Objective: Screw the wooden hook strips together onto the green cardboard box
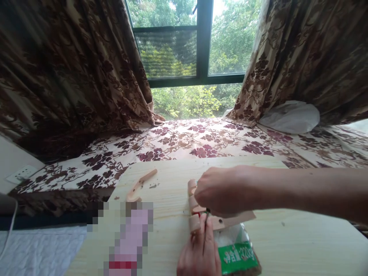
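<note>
My left hand (199, 251) comes up from the bottom edge, its fingers pressed together on the near end of a pale wooden piece (194, 223) with rounded, scalloped lobes. A flat wooden arm (235, 221) with a dark hole runs right from beside my fingertips. Just above, my right hand (217, 191) is closed in a fist over the wood, hiding part of it. A thin dark rod (206, 220) shows between the fist and my left fingers; its kind is unclear. Under the wooden arm lies a plastic packet with a green label (238, 257), beside my left hand.
Another curved wooden piece (143, 183) with dark holes lies left on the pale table (169, 230), near small dark bits (154, 186). A pixelated pink area (129, 234) covers the front left. Behind are a floral-covered ledge (195, 140), a white bag (290, 117), curtains and a window.
</note>
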A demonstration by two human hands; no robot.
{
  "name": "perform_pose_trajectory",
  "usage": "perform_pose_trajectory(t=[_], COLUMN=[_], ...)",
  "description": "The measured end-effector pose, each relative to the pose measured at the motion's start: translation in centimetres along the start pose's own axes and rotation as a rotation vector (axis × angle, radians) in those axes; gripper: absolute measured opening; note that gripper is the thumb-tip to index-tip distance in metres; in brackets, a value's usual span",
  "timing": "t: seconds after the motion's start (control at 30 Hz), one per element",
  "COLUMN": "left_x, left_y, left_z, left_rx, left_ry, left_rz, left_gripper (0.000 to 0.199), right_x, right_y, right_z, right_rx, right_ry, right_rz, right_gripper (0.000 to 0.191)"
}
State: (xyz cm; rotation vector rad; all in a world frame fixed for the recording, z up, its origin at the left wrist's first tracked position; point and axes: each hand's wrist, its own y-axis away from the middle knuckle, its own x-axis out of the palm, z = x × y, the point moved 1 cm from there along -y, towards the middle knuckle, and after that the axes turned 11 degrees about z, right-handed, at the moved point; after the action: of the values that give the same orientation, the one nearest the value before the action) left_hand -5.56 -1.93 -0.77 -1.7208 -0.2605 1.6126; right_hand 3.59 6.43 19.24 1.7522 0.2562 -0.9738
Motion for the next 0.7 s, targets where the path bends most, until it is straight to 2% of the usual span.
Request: perform_pose_trajectory(t=[0.07, 0.2, 0.37, 0.57, 0.63, 0.7], left_x=[0.0, -0.2, -0.3, 0.1, 0.2, 0.2], left_y=[-0.1, -0.3, -0.1, 0.3, 0.1, -0.1], left_z=[-0.2, -0.3, -0.1, -0.4, -0.4, -0.1], left_rx=[-0.026, -0.021, 0.000, -0.051, -0.043, -0.029], left_ry=[0.014, 0.047, 0.070, 0.072, 0.073, 0.057], left_rz=[-0.011, -0.007, 0.028, 0.004, -0.011, -0.027], left_gripper=[0.036, 0.034, 0.033, 0.035, 0.034, 0.034], right_x=[0.0, -0.2, -0.2, 0.7, 1.1, 1.5], right_y=[0.2, 0.4, -0.1, -0.3, -0.1, 0.3], right_z=[-0.2, 0.2, 0.3, -0.9, -0.9, -0.6], right_rx=[0.006, -0.038, -0.142, -0.010, -0.013, -0.048], right_ry=[-0.004, 0.046, 0.027, -0.080, -0.101, -0.065], right_rz=[-0.015, -0.190, -0.174, -0.158, -0.179, -0.250], right_gripper=[0.011, 0.009, 0.008, 0.010, 0.011, 0.006])
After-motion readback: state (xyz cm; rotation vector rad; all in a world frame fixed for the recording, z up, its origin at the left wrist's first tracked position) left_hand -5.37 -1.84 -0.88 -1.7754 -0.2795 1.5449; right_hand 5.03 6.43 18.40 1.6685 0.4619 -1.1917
